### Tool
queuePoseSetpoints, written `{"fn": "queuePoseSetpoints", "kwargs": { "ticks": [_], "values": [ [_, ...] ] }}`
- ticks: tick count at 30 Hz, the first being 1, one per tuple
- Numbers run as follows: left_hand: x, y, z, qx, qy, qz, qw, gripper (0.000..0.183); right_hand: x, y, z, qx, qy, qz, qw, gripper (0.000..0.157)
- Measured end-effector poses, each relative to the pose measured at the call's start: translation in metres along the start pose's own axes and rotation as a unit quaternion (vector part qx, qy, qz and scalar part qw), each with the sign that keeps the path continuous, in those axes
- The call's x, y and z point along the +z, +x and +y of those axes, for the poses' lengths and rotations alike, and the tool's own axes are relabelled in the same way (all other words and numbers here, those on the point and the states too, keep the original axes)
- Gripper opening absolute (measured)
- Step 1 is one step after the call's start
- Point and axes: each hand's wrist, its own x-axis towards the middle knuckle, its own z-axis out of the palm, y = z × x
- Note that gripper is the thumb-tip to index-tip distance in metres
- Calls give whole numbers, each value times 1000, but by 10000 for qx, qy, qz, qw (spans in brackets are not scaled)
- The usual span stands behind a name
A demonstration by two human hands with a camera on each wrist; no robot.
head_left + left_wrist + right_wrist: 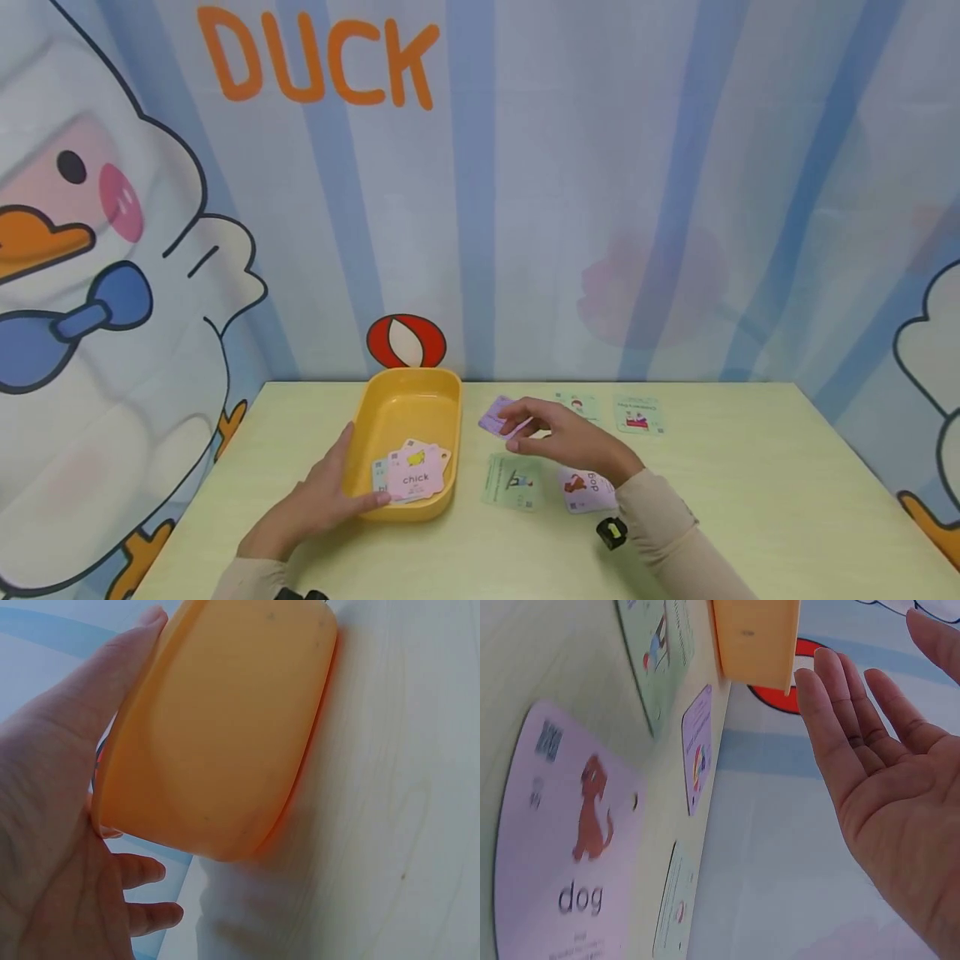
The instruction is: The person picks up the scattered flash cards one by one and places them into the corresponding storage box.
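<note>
My left hand (318,496) holds the near left part of a yellow plastic bin (457,417), its thumb along the rim. Inside lie several word cards; a pink chick card (416,477) is on top. In the head view my right hand (558,433) hovers over a purple card (491,417) and partly covers it. The right wrist view shows that hand (885,750) with fingers fairly straight, holding nothing, the purple card (697,750) flat on the table. Nearby lie a green card (510,482) and a purple dog card (585,492), partly behind the right forearm.
Two more green cards lie at the back of the table: one (577,406) behind the right hand, another (639,415) further right. A printed curtain (525,208) with a duck hangs behind the pale wooden table (750,483).
</note>
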Motion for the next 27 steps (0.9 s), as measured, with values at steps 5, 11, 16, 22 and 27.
{"fn": "queuePoseSetpoints", "kwargs": {
  "ticks": [5,11,16,22,27],
  "values": [
    [-1,-1,-1,0,36,-10,10000,131,-11,-11,9,149,24,172,9997,47],
    [-3,-2,-1,36,165,14,9999,131,-24,-23,23,466,188,291,9983,48],
    [-3,-2,-2,107,207,31,9997,131,-35,-35,34,536,155,383,9977,53],
    [-1,-2,-1,56,137,-22,9999,131,-50,-48,46,614,33,605,9963,54],
    [0,-3,1,138,149,-13,9998,130,-61,-56,56,727,-5,909,9932,51]
  ]
}}
